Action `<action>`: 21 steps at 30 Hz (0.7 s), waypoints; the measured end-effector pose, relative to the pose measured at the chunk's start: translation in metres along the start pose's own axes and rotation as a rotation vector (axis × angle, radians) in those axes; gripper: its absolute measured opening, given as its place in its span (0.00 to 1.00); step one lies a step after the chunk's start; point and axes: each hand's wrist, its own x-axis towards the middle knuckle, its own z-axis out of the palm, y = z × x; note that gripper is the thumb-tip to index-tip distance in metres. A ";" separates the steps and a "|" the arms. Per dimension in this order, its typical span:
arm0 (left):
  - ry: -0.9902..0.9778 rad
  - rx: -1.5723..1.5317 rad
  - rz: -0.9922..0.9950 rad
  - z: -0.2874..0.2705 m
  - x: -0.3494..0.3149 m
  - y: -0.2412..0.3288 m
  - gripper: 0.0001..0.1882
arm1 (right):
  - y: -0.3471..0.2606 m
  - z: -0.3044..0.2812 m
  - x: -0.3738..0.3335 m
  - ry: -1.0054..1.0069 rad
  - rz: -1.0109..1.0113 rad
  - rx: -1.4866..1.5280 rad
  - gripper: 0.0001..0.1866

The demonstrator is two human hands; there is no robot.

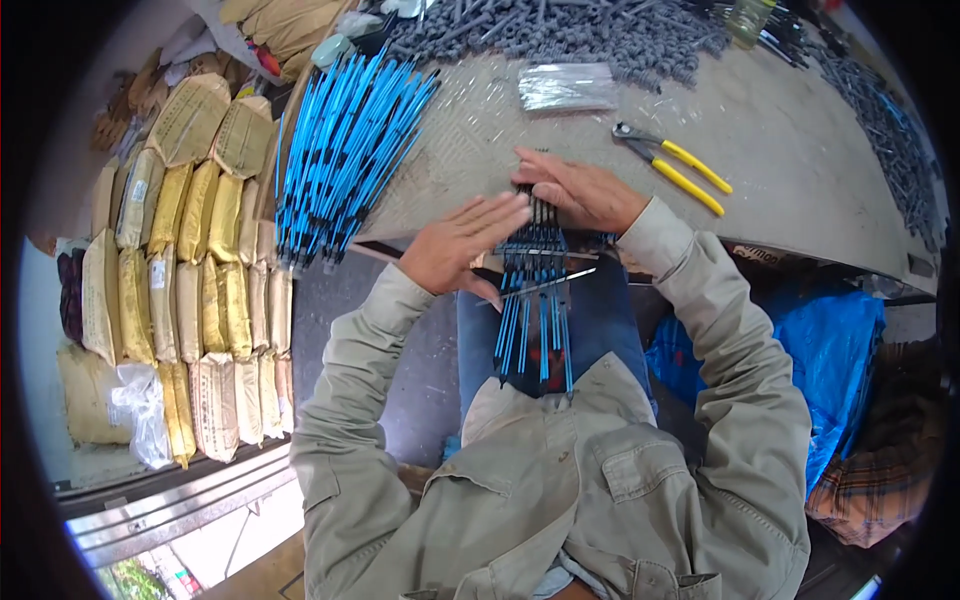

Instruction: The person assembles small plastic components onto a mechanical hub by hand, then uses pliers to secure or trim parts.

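Observation:
Between my hands hangs a bundle of thin blue-and-black rods (540,262), its upper ends at the table edge and its lower ends spread over my lap. A narrow shiny strip (552,284) lies slantwise across the rods. My left hand (465,243) is open at the bundle's left side, fingers stretched toward the upper right and thumb near the strip. Flat over the black upper ends lies my right hand (585,193), its fingers extended; the palm side is hidden. A larger heap of blue rods (350,150) rests on the table at the left.
Yellow-handled pincers (675,168) lie right of my hands. Beyond are a stack of clear plastic strips (568,88) and a heap of grey plastic plugs (560,35). Stacked packages (205,215) stand at the left; a blue plastic sheet (820,360) hangs below the table's right side.

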 end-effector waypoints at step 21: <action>-0.150 0.106 0.193 0.018 0.031 -0.030 0.32 | 0.058 -0.103 0.079 0.172 0.069 -0.954 0.02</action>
